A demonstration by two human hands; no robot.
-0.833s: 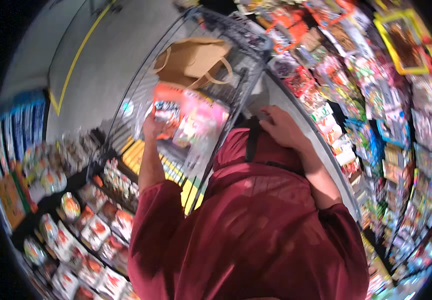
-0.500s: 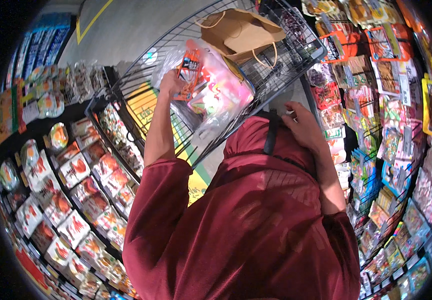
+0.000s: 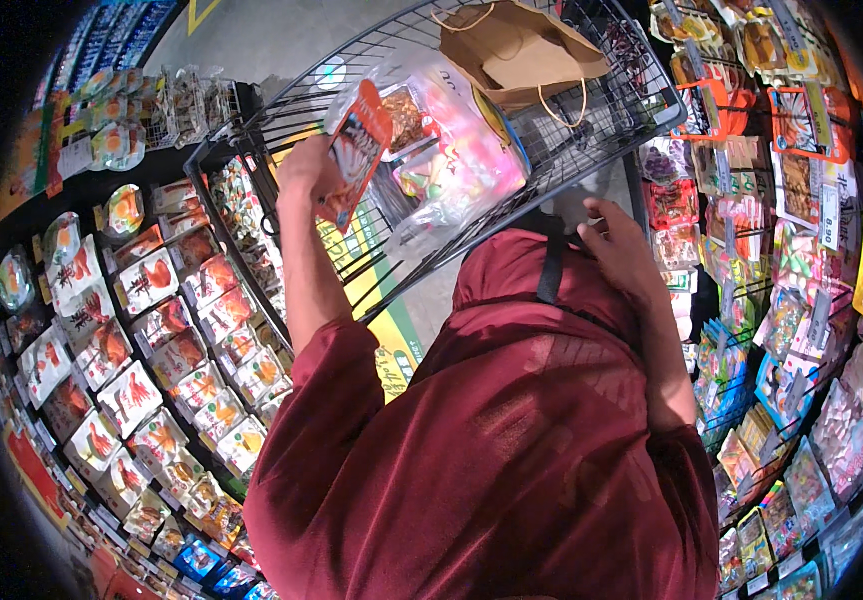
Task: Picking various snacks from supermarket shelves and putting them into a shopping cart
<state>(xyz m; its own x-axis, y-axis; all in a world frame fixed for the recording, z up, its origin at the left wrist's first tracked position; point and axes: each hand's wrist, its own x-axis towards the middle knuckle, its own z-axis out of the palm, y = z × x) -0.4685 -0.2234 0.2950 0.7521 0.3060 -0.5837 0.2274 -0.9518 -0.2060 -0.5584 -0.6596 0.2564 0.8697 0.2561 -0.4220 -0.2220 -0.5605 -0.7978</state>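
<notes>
My left hand (image 3: 310, 172) is closed on the edge of an orange snack packet (image 3: 360, 150), which it holds tilted over the wire shopping cart (image 3: 642, 115). Just beside it in the cart lie a pink and white plastic snack bag (image 3: 487, 160) and a clear pack of brown food (image 3: 404, 118), partly hidden by the packet. My right hand (image 3: 614, 245) hovers near my waist by the cart's near side, its fingers loosely apart and holding nothing.
An open brown paper bag (image 3: 527, 65) with string handles stands at the cart's far end. Shelves of vacuum-packed food (image 3: 137, 390) line my left. Hanging snack packets (image 3: 802, 120) crowd the rack on my right. A yellow floor sticker (image 3: 389, 350) shows below the cart.
My left hand has drawn the orange packet slightly left and toward me, uncovering the pack of brown food. The cart and its contents now appear farther right. My right hand stays near my waist.
</notes>
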